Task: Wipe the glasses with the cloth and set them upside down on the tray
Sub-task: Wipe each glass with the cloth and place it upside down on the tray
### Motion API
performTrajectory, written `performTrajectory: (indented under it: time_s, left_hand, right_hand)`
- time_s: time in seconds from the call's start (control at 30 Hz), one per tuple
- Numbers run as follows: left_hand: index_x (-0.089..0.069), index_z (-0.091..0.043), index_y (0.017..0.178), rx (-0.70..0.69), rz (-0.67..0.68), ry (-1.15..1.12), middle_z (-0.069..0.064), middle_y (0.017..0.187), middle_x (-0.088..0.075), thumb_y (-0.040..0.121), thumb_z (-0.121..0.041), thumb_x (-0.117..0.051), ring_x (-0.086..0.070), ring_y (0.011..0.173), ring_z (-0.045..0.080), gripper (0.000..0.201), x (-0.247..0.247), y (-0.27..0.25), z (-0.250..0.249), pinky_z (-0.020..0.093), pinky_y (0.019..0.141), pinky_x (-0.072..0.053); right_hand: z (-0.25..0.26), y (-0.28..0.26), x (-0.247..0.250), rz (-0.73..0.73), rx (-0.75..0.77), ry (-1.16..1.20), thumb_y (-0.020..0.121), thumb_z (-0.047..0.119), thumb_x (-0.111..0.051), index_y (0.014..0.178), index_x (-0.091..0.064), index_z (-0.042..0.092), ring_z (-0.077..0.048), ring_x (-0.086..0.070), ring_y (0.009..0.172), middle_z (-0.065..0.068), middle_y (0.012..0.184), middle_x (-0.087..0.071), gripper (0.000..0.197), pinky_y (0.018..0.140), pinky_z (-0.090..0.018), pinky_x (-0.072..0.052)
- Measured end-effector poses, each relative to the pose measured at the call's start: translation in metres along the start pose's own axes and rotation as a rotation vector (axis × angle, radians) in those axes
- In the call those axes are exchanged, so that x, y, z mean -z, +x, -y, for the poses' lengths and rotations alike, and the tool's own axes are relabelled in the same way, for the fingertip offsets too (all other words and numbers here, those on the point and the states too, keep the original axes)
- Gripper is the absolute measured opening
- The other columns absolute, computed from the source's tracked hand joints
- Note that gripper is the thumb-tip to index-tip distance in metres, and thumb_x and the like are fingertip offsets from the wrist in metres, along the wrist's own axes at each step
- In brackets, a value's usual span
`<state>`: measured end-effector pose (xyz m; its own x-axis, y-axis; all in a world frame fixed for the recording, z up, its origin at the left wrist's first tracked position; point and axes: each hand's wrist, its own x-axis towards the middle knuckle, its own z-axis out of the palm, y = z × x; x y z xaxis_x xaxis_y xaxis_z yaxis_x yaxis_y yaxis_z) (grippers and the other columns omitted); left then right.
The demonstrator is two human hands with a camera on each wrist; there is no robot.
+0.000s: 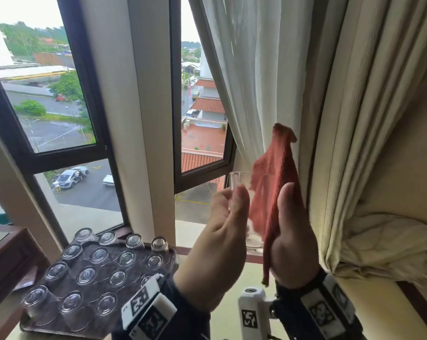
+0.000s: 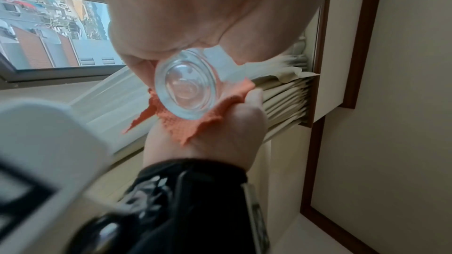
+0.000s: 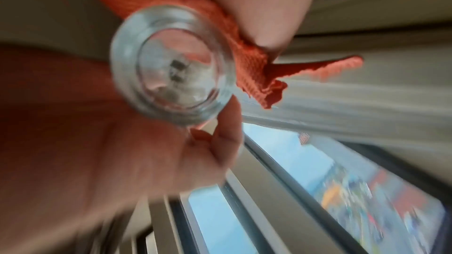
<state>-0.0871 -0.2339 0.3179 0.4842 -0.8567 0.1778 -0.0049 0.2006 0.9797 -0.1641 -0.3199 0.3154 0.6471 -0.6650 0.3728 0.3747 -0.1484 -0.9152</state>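
step: wiping glass [image 1: 240, 192], held upright at right, above the bench | left hand [image 1: 222, 241] fingers curl round it | right hand [image 1: 291, 236] pinches cloth [image 1: 273, 182] against its side | tip: turn glass, light pressure | tray [image 1: 35, 325] near left, nearly full

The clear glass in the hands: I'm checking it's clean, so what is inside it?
Seen through its base, the clear drinking glass looks empty. The rust-orange waffle cloth lies against its outside, gripped by the right hand. The left hand covers part of the wall.
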Motion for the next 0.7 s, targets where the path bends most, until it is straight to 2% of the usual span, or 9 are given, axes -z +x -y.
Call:
performTrajectory:
  time_s: [0.07, 0.17, 0.27, 0.33, 0.37, 0.4, 0.43, 0.53, 0.7]
  left_hand:
    - [-0.056, -0.030, 0.126, 0.054, -0.035, -0.047, 0.010, 0.115, -0.069, 0.101, -0.069, -0.027, -0.071, 0.096, 0.005, 0.055, 0.004, 0.007, -0.006, 0.027, 0.087, -0.057]
    - [-0.059, -0.032, 0.140, 0.044, -0.151, -0.161, 0.008, 0.137, -0.069, 0.096, -0.084, -0.033, -0.069, 0.123, 0.022, 0.073, 0.019, 0.021, -0.018, 0.051, 0.106, -0.050]
    - [-0.049, -0.025, 0.150, 0.034, -0.227, -0.205, 0.011, 0.140, -0.066, 0.073, -0.091, -0.066, -0.072, 0.119, 0.027, 0.103, 0.035, 0.031, -0.026, 0.050, 0.105, -0.052]
    - [-0.046, -0.011, 0.150, 0.053, -0.188, -0.127, 0.024, 0.126, -0.063, 0.057, -0.085, -0.085, -0.076, 0.098, 0.031, 0.126, 0.037, 0.031, -0.027, 0.046, 0.093, -0.063]
    - [-0.044, -0.004, 0.148, 0.063, -0.161, -0.098, 0.031, 0.121, -0.061, 0.056, -0.078, -0.091, -0.057, 0.114, 0.036, 0.127, 0.035, 0.029, -0.025, 0.033, 0.098, -0.046]
    - [-0.044, -0.003, 0.143, 0.069, -0.134, -0.087, 0.029, 0.115, -0.064, 0.060, -0.069, -0.094, -0.066, 0.075, 0.005, 0.117, 0.031, 0.026, -0.022, 0.025, 0.070, -0.054]
    - [-0.045, -0.006, 0.137, 0.086, -0.116, -0.085, 0.023, 0.110, -0.069, 0.067, -0.058, -0.092, -0.079, 0.078, 0.022, 0.099, 0.026, 0.021, -0.019, 0.032, 0.070, -0.065]
    - [-0.054, -0.020, 0.126, 0.082, -0.033, -0.064, 0.008, 0.108, -0.075, 0.083, -0.051, -0.081, -0.079, 0.089, 0.013, 0.059, 0.011, 0.007, -0.007, 0.018, 0.071, -0.060]
    - [-0.069, -0.026, 0.111, -0.008, 0.063, -0.125, -0.026, 0.089, -0.076, 0.101, -0.043, -0.047, -0.068, 0.083, -0.014, 0.030, 0.005, 0.001, -0.013, 0.003, 0.072, -0.049]
  right_hand:
    - [-0.003, -0.009, -0.009, 0.019, 0.131, -0.109, 0.072, 0.088, -0.052, 0.124, -0.060, 0.015, 0.001, -0.069, 0.102, 0.017, 0.111, -0.074, 0.090, 0.085, -0.013, -0.053]
    - [-0.024, -0.030, -0.014, 0.145, 0.293, -0.241, 0.101, 0.065, -0.031, 0.140, -0.055, 0.037, -0.021, -0.053, 0.131, 0.008, 0.142, -0.058, 0.054, 0.109, -0.037, -0.043]
    - [-0.034, -0.042, -0.013, 0.171, 0.135, -0.221, 0.093, 0.077, -0.031, 0.133, -0.052, 0.059, -0.019, -0.058, 0.124, 0.012, 0.127, -0.064, 0.048, 0.099, -0.032, -0.051]
    - [-0.033, -0.040, -0.013, 0.136, 0.053, -0.170, 0.085, 0.085, -0.035, 0.136, -0.052, 0.055, -0.018, -0.064, 0.108, 0.011, 0.113, -0.066, 0.061, 0.083, -0.033, -0.056]
    - [-0.032, -0.034, -0.014, 0.104, 0.051, -0.154, 0.085, 0.085, -0.036, 0.143, -0.047, 0.044, -0.014, -0.067, 0.110, 0.014, 0.116, -0.069, 0.072, 0.085, -0.032, -0.058]
    - [-0.031, -0.028, -0.013, 0.094, 0.056, -0.136, 0.088, 0.081, -0.035, 0.150, -0.041, 0.032, -0.013, -0.065, 0.119, 0.012, 0.126, -0.068, 0.079, 0.093, -0.035, -0.057]
    - [-0.026, -0.020, -0.011, 0.087, 0.065, -0.098, 0.092, 0.075, -0.031, 0.154, -0.036, 0.023, -0.018, -0.062, 0.125, 0.005, 0.135, -0.065, 0.080, 0.098, -0.039, -0.056]
    - [-0.002, 0.000, -0.005, -0.028, -0.036, -0.011, 0.089, 0.069, -0.029, 0.150, -0.042, 0.024, -0.022, -0.070, 0.113, 0.000, 0.126, -0.071, 0.077, 0.087, -0.048, -0.060]
    - [0.004, -0.001, -0.011, -0.175, -0.044, -0.109, 0.052, 0.103, -0.048, 0.130, -0.063, 0.023, -0.023, -0.066, 0.118, -0.003, 0.124, -0.071, 0.112, 0.108, -0.051, -0.046]
